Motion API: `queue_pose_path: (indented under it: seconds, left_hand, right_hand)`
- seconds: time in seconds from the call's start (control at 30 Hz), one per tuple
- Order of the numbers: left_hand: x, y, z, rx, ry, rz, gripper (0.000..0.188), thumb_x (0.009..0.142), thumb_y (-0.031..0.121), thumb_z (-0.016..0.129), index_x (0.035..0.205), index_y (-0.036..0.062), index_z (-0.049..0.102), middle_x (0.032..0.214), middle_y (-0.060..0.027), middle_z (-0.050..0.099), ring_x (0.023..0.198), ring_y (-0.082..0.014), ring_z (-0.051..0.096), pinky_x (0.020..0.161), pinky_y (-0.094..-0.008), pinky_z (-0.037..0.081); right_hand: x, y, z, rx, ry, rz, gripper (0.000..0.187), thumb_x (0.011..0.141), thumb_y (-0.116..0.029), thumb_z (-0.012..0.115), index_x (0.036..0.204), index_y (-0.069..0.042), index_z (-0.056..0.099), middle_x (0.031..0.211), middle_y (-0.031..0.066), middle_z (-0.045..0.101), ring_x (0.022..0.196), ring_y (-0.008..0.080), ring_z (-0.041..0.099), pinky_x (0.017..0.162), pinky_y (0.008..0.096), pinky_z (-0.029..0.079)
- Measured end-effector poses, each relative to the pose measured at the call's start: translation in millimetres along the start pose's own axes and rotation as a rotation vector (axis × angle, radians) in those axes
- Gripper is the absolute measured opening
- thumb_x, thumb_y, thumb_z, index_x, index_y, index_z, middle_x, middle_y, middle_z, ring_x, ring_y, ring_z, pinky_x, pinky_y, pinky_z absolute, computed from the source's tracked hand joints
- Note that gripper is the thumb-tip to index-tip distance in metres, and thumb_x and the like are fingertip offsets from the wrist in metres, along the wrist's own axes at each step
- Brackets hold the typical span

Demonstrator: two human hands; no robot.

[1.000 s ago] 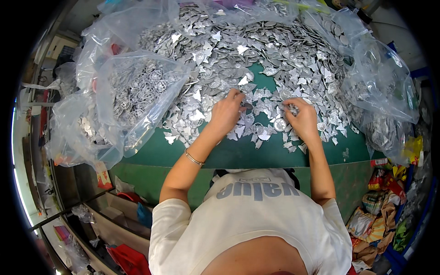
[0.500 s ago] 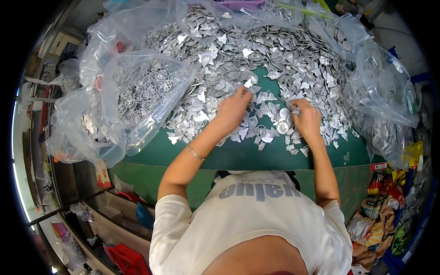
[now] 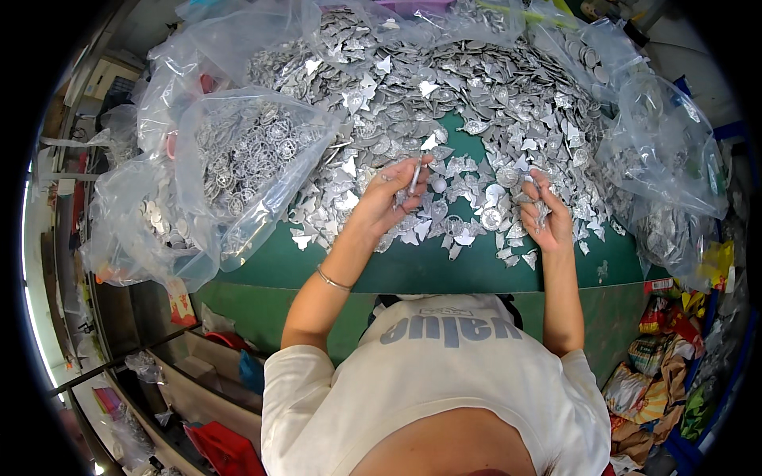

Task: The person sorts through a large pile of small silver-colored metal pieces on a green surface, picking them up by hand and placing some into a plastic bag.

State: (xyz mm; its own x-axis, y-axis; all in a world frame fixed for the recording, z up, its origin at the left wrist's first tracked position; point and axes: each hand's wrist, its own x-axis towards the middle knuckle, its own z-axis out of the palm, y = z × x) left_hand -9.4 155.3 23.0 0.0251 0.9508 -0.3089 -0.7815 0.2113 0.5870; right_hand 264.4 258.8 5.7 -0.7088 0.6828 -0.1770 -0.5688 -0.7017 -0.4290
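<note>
Over the near middle of a heap of flat silver metal pieces (image 3: 381, 111), my left hand (image 3: 385, 198) is turned partly palm up. Its fingers pinch a thin silver metal piece (image 3: 415, 176), seen nearly edge on. To the right, my right hand (image 3: 552, 214) is curled with the palm turned inward. Small silver metal pieces (image 3: 541, 210) rest in its fingers, their exact shape too small to tell. Between the hands, round medallion-like pieces (image 3: 490, 218) and jagged flat pieces (image 3: 463, 236) lie scattered on the green tabletop (image 3: 468, 270).
At the left, a clear plastic bag (image 3: 246, 159) holds round openwork silver pieces. Another clear bag (image 3: 663, 159) stands at the right of the heap. Colourful packets (image 3: 655, 349) are piled at the lower right. Beige drawers (image 3: 198, 377) and a red container (image 3: 222, 448) are at the lower left.
My left hand has drawn back slightly left and rolled palm up with the thin piece. My right hand has lifted off the pieces, moved slightly right and turned, showing pieces in its fingers.
</note>
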Motion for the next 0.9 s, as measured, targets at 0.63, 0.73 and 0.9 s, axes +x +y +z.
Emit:
queue_pose_path:
  seconds: [0.63, 0.73, 0.9]
  left_hand:
    - [-12, -20, 23, 0.872, 0.231, 0.087, 0.016, 0.086, 0.018, 0.058, 0.083, 0.0044, 0.065, 0.066, 0.0045, 0.052, 0.052, 0.0001, 0.036, 0.044, -0.016, 0.026]
    - [-6, -20, 26, 0.828, 0.202, 0.115, 0.016, 0.085, 0.014, 0.059, 0.088, -0.0008, 0.064, 0.072, -0.0013, 0.06, 0.065, -0.0052, 0.048, 0.059, -0.0204, 0.038]
    - [15, -26, 21, 1.161, 0.14, 0.359, 0.017, 0.085, 0.012, 0.058, 0.093, -0.0021, 0.064, 0.085, -0.0083, 0.066, 0.078, -0.0138, 0.058, 0.072, -0.0264, 0.045]
  right_hand:
    - [12, -4, 8, -0.033, 0.116, -0.082, 0.011, 0.085, -0.006, 0.055, 0.095, -0.006, 0.051, 0.074, 0.0022, 0.041, 0.062, 0.0115, 0.04, 0.058, 0.0214, 0.039]
    - [29, -14, 30, -0.713, 0.372, -0.197, 0.014, 0.079, -0.005, 0.063, 0.091, -0.004, 0.058, 0.065, 0.0002, 0.05, 0.053, 0.0082, 0.044, 0.048, 0.0209, 0.034]
    - [57, -26, 33, -1.094, 0.496, -0.32, 0.011, 0.076, -0.004, 0.065, 0.086, -0.002, 0.063, 0.062, -0.0016, 0.054, 0.047, 0.0048, 0.041, 0.043, 0.0201, 0.03]
